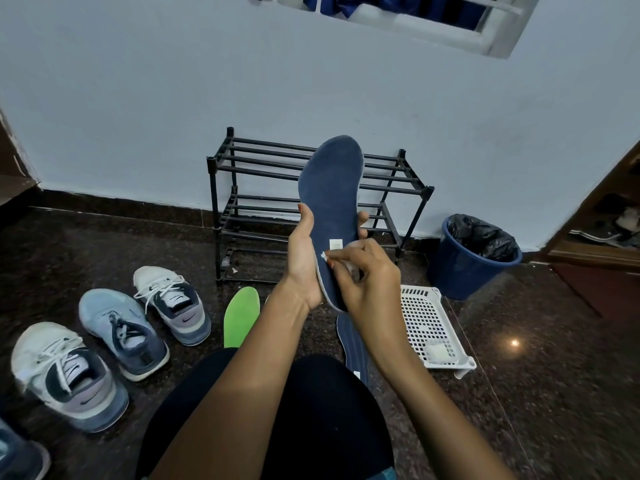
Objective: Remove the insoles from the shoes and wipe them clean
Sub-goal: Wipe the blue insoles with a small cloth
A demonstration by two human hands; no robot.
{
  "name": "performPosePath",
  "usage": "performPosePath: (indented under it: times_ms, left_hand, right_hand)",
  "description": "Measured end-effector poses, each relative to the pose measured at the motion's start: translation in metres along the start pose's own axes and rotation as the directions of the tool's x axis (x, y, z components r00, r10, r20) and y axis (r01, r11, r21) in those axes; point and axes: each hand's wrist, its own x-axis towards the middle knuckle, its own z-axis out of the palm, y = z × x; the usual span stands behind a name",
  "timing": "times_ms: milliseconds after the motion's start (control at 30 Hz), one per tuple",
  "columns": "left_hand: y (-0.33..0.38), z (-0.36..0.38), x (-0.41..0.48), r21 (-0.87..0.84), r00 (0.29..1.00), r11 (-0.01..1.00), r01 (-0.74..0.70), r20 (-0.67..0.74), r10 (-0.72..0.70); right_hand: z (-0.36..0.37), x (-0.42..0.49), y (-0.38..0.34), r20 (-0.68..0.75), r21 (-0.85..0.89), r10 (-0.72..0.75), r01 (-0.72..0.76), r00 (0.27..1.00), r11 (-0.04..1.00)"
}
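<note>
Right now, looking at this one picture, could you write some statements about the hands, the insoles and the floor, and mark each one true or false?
1. The left hand holds the navy insole upright. True.
2. The right hand holds nothing. False: it pinches a white wipe against the navy insole.
3. A green insole lies on the floor. True.
4. The blue bin stands on the shoe rack. False: it stands on the floor, to the right of the rack.
</note>
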Motion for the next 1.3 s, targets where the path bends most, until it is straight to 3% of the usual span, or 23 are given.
performPosePath:
  times_ms: [267, 533, 800, 1067, 1300]
  left_hand:
    - [0.001, -0.002, 0.003, -0.029, 1.0, 1.0, -0.012, 0.016, 0.012]
    - [-0.004, 0.002, 0.001, -0.015, 1.0, 1.0, -0.016, -0.006, 0.016]
    - [-0.001, 0.002, 0.003, -0.037, 0.994, 0.995, -0.094, -0.06, 0.092]
    - [-0.003, 0.001, 0.003, -0.002, 0.997, 0.998, -0.056, -0.06, 0.056]
    - [-0.001, -0.001, 0.004, 0.034, 0.984, 0.991, -0.13, -0.119, 0.133]
  right_hand:
    - [-0.003, -0.025, -0.001, 0.085, 0.063, 0.002, -0.008, 0.996, 0.998]
    - [0.0, 0.002, 0.003, -0.058, -0.016, 0.017, -0.018, 0.998, 1.0]
    - [0.0, -0.01, -0.001, 0.04, -0.012, 0.019, -0.018, 0.999, 1.0]
    - [0.001, 0.011, 0.009, -0.065, -0.157, 0.038, -0.047, 0.997, 0.986]
    - [-0.001, -0.008, 0.004, 0.027, -0.084, 0.024, -0.022, 0.999, 0.996]
